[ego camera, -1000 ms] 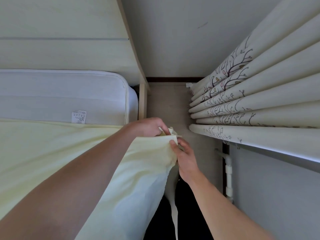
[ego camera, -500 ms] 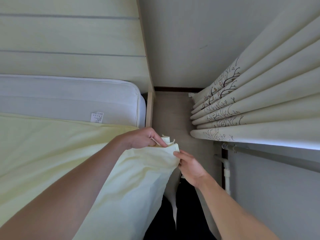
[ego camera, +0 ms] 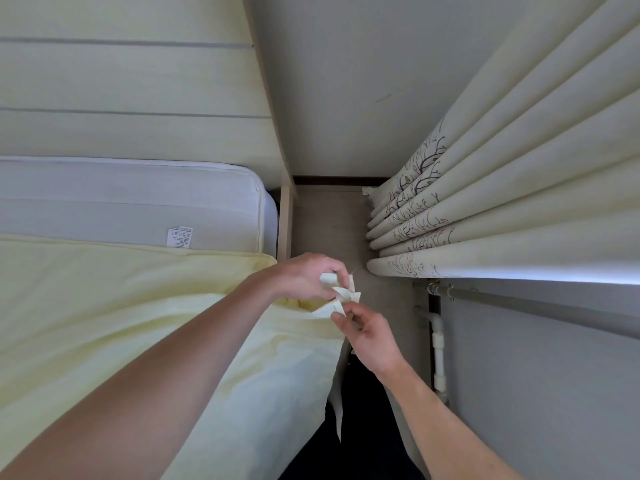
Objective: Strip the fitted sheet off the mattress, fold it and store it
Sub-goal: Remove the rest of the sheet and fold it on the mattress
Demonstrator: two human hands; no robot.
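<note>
Stripping barely begun: my left hand [ego camera: 304,277] and right hand [ego camera: 363,332] pinch the fitted sheet [ego camera: 138,323] corner at 1 o'clock; mattress [ego camera: 121,202] mostly covered.

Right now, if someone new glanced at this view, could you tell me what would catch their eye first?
First, the two hands meeting at centre: the left hand and the right hand both pinch a bunched corner of the pale yellow fitted sheet. That sheet is already off the white mattress at upper left, baring its small label. On the right, a cream curtain with a branch print hangs in deep folds.
</note>
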